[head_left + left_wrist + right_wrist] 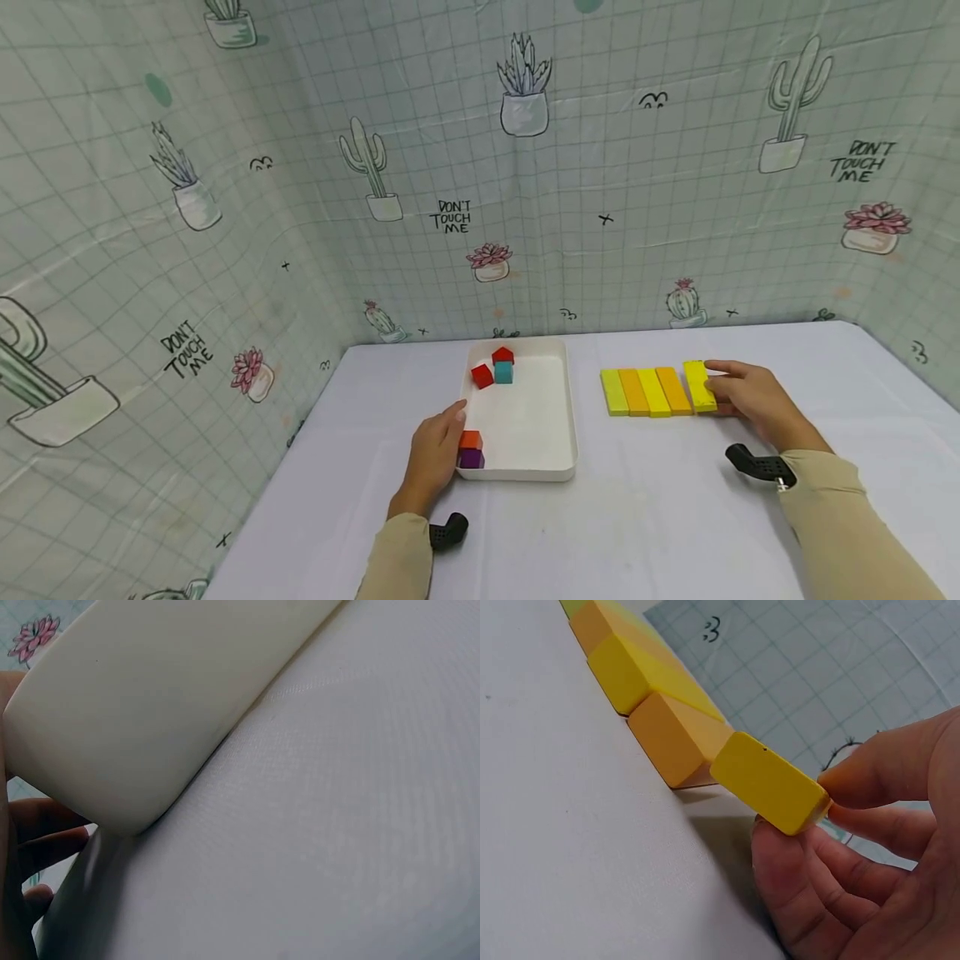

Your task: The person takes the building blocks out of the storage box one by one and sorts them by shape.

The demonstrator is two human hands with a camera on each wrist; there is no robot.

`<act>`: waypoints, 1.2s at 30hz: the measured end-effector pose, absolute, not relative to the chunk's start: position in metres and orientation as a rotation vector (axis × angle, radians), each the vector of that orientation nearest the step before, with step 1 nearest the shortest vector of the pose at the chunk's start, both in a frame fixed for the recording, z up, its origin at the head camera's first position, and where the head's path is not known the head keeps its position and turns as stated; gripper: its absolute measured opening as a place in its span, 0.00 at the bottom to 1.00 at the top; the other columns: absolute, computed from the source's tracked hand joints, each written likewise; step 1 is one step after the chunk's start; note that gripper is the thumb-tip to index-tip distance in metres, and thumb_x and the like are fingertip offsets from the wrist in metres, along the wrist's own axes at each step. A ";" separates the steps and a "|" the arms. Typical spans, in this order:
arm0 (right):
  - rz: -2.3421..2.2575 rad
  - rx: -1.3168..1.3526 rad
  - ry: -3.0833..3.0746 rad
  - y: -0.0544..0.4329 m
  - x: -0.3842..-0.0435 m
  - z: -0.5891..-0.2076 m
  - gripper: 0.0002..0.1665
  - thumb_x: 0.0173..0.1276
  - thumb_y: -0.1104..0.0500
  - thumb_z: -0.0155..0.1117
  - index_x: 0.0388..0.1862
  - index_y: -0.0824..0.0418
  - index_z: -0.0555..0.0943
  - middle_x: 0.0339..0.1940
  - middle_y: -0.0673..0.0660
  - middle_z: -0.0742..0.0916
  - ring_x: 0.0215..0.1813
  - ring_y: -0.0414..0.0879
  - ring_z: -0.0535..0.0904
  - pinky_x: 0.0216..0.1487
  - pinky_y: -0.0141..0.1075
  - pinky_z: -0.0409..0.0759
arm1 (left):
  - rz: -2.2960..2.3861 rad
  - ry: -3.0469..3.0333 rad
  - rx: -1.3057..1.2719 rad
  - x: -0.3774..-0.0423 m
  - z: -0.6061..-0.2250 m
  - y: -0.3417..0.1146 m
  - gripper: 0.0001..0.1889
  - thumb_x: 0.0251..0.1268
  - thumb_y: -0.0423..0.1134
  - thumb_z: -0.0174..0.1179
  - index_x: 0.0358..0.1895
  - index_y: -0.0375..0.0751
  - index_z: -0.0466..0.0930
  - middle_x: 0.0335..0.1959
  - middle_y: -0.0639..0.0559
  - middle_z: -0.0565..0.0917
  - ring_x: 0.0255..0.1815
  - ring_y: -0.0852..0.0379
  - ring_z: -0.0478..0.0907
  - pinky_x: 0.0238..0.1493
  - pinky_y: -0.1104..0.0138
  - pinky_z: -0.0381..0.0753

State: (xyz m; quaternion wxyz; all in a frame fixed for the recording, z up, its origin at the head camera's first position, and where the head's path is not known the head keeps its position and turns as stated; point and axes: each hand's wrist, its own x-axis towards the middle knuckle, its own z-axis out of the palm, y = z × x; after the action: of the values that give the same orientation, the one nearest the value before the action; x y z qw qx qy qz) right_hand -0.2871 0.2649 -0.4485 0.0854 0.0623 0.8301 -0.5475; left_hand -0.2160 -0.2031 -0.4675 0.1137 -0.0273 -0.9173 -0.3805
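Note:
My right hand (753,402) pinches a yellow block (700,387) between thumb and fingers. In the right wrist view this yellow block (769,784) is tilted and raised off the white surface, beside the end of a row. That row holds a yellow-green block (614,392), an orange block (633,392), a yellow block (653,392) and another orange block (673,391), laid side by side. My left hand (433,450) grips the left side of a white tray (572,433); in the left wrist view some fingers (49,817) show beyond the tray's corner.
Inside the tray are a red block (482,377), another red block (503,355), a teal block (503,372), an orange-red block (470,440) and a purple block (471,458). A patterned cloth (600,167) hangs behind the white table (637,517).

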 end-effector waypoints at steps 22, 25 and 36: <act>-1.423 0.186 2.621 0.258 -0.289 -0.450 0.34 0.77 0.54 0.53 0.74 0.72 0.65 0.71 0.76 0.67 0.54 0.58 0.74 0.35 0.27 0.81 | -1.178 -2.684 -0.033 -0.214 -0.471 -0.204 0.26 0.81 0.56 0.43 0.71 0.50 0.73 0.65 0.46 0.78 0.67 0.42 0.71 0.69 0.44 0.66; -1.406 0.184 2.644 0.257 -0.290 -0.450 0.32 0.77 0.54 0.53 0.72 0.73 0.67 0.69 0.75 0.69 0.54 0.58 0.74 0.33 0.26 0.80 | -1.185 -2.685 -0.021 -0.215 -0.471 -0.203 0.26 0.81 0.56 0.44 0.71 0.50 0.73 0.65 0.46 0.78 0.67 0.43 0.71 0.69 0.43 0.66; -1.326 0.181 2.741 0.256 -0.289 -0.453 0.30 0.77 0.53 0.54 0.69 0.72 0.71 0.68 0.76 0.71 0.54 0.59 0.74 0.36 0.30 0.80 | -1.150 -2.694 -0.044 -0.215 -0.471 -0.203 0.29 0.80 0.60 0.40 0.72 0.50 0.72 0.66 0.46 0.77 0.67 0.42 0.70 0.68 0.43 0.66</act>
State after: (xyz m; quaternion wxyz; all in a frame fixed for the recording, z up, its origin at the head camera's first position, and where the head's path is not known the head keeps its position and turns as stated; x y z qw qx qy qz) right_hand -0.2887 0.2561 -0.4535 0.0458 0.0591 0.8976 -0.4344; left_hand -0.2154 -0.2027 -0.4707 0.1060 -0.0150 -0.9145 -0.3903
